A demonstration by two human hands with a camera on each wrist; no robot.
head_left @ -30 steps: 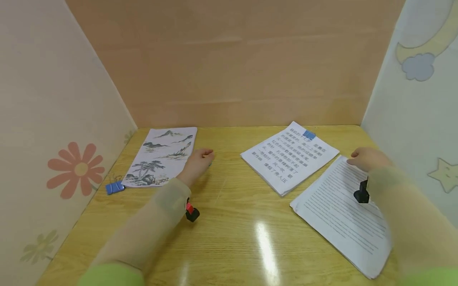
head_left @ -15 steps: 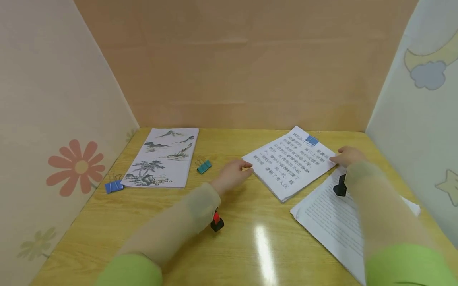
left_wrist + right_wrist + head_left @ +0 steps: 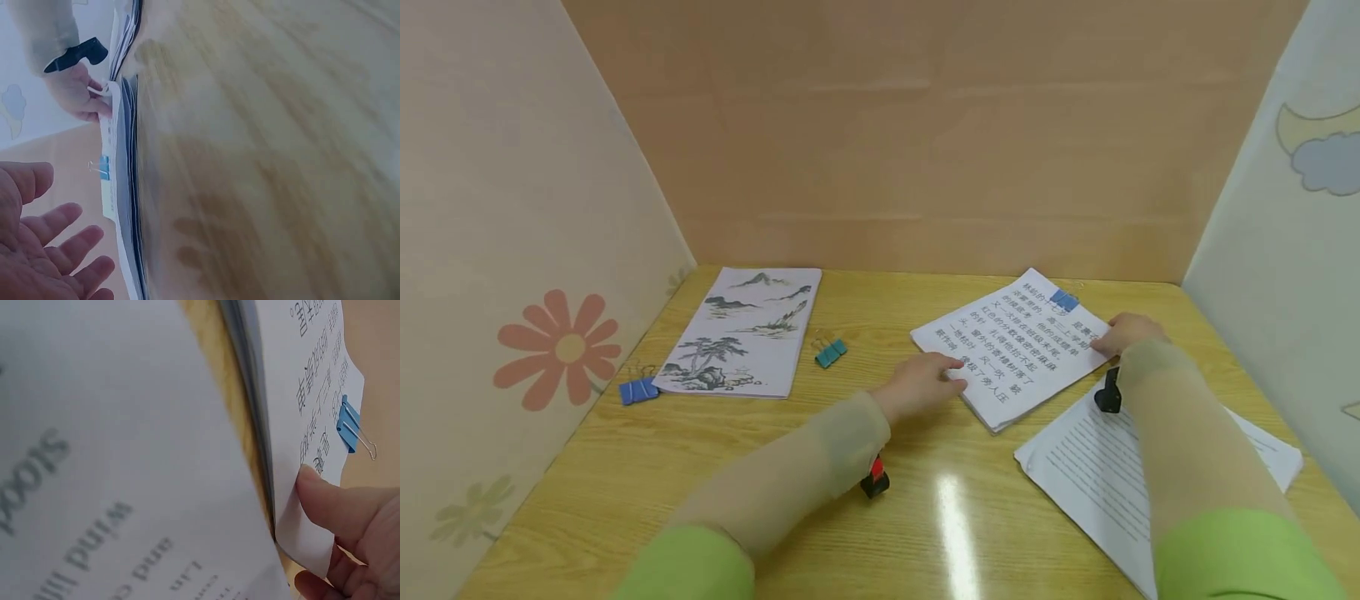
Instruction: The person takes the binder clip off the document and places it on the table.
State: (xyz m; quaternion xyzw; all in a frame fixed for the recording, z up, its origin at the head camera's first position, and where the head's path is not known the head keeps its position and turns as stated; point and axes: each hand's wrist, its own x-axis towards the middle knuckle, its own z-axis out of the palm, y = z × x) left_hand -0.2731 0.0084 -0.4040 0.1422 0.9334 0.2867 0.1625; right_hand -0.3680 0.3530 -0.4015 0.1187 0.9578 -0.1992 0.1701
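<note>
A stack of sheets with large printed characters (image 3: 1011, 354) lies on the wooden table (image 3: 700, 467), held at its far corner by a blue binder clip (image 3: 1064, 300). My left hand (image 3: 951, 375) reaches the stack's left edge, its fingers spread and straight in the left wrist view (image 3: 56, 250). My right hand (image 3: 1105, 337) pinches the stack's right corner. In the right wrist view the thumb (image 3: 331, 500) lies on top of that corner, near the blue clip (image 3: 349, 431). The left wrist view shows the stack's edge (image 3: 128, 187).
A second stack with fine printed lines (image 3: 1097, 483) lies at the front right, under my right forearm. Sheets with an ink landscape (image 3: 741, 332) lie at the back left, with a teal clip (image 3: 831, 352) and a blue clip (image 3: 638, 390) beside them. Walls close off three sides.
My left hand left the landscape sheets, leaving the teal clip on the table, and moved right to the character stack. My right hand moved from the lined stack to that stack's corner.
</note>
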